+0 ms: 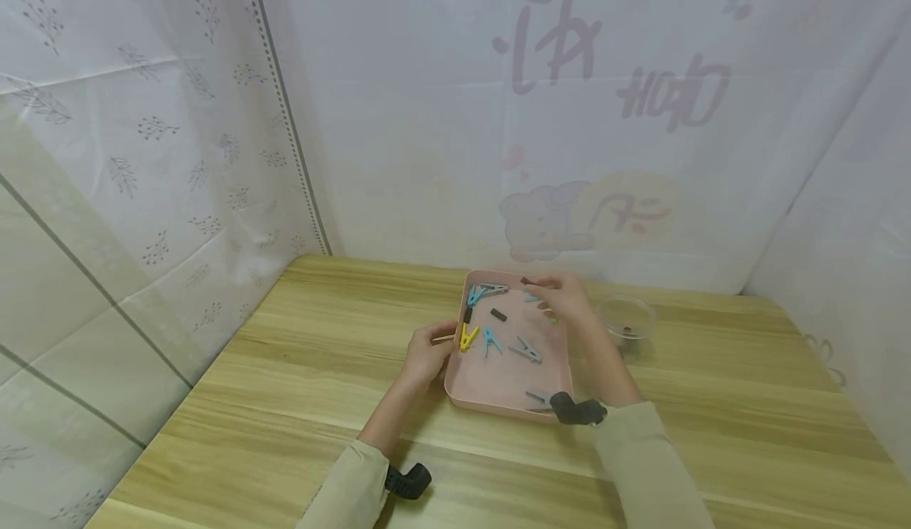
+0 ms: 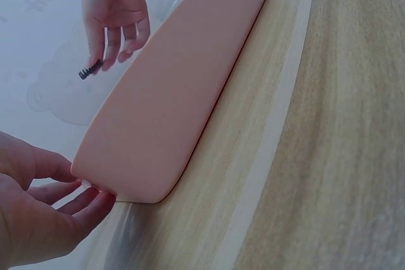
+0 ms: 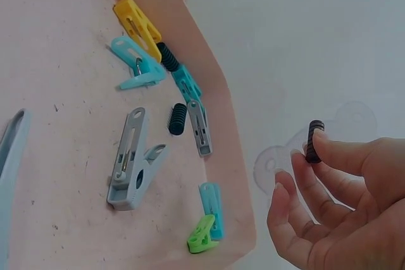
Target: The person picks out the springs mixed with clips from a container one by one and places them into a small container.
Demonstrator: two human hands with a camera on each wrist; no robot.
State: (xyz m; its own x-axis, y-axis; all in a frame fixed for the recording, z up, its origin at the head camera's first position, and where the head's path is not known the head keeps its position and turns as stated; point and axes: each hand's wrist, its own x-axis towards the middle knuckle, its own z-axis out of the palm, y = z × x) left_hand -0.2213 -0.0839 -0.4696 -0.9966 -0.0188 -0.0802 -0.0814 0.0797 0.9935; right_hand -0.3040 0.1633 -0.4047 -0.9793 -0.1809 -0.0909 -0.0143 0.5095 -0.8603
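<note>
Right wrist view: a dark ribbed cylinder (image 3: 314, 141) is pinched by the right hand (image 3: 373, 197), the grip kept narrow probably because the piece is so small, near the far right corner of the pink tray (image 1: 491, 379). The tray's left wall is held in the left hand's (image 1: 427, 351) grip, likely for steadiness on the counter (image 1: 285, 355). Inside the tray, clothespins (image 3: 120, 194) are spread loosely, presumably for easy picking; right of it, a clear round tub (image 1: 648, 333) is placed within reach.

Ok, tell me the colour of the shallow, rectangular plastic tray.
The tray is pale pink, best seen in the head view.
</note>
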